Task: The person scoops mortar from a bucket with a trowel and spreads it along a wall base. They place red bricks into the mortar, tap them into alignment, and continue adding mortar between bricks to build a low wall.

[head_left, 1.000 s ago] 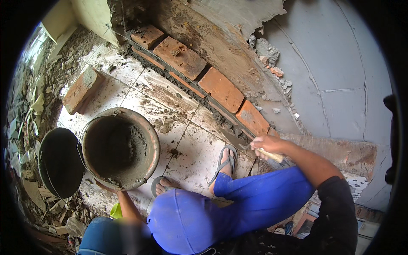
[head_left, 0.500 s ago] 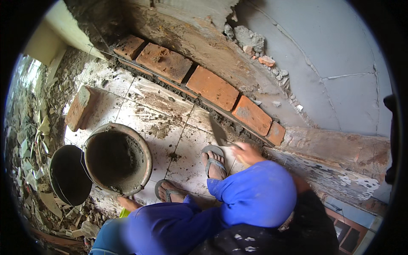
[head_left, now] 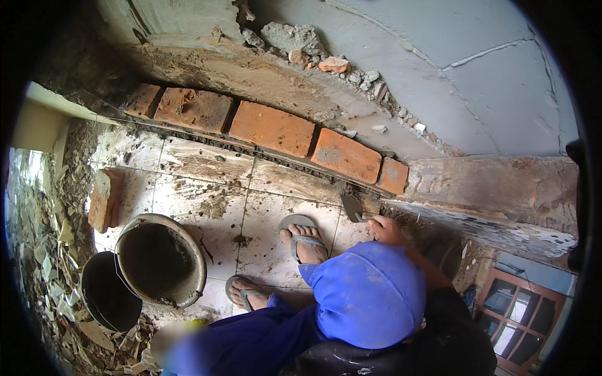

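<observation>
My right hand (head_left: 385, 229) grips the handle of a small trowel (head_left: 353, 207). Its blade touches the mortar joint just below the right end of a row of red bricks (head_left: 273, 128). The row lies along the foot of a rough wall step, and a short end brick (head_left: 394, 175) closes it. My blue-trousered knee (head_left: 367, 294) fills the lower middle, and my feet in sandals (head_left: 304, 241) stand on the dirty tiled floor (head_left: 207, 188). My left hand (head_left: 166, 341) is a blurred patch at the lower edge, near the mortar bucket (head_left: 160, 260); its grip is unclear.
A black bucket (head_left: 106, 297) stands beside the mortar bucket. A loose brick (head_left: 103, 200) stands on edge at the left. Rubble (head_left: 44, 263) is heaped along the left side, and broken pieces (head_left: 332, 62) lie on the ledge above the bricks. A wooden window frame (head_left: 527, 307) shows at the lower right.
My view has swung up and closer to the brick row. My left arm has drawn back from beside the mortar bucket to the lower edge. The trowel stays at the row's right end.
</observation>
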